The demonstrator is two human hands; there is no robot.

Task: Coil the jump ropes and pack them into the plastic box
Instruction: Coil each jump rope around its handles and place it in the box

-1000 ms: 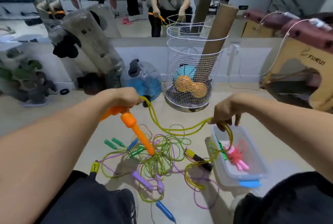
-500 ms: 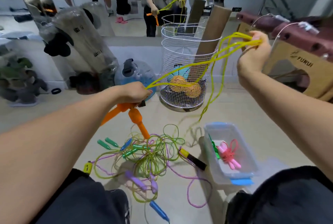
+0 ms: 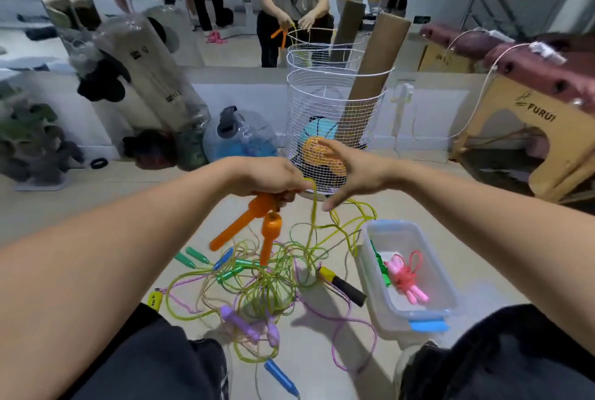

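A tangle of jump ropes (image 3: 267, 283) lies on the floor (image 3: 322, 364) between the person's knees. To its right stands the plastic box (image 3: 415, 316), with a coiled rope (image 3: 407, 277) inside. Behind both stands a wire basket (image 3: 335, 116), against the wall.

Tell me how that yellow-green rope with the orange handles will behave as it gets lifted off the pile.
Likely floppy: the yellow-green rope hangs limp from the left hand in loose loops. It will probably snag, since its lower loops lie in the tangled pile. The orange handles look rigid and dangle freely, so they may swing.
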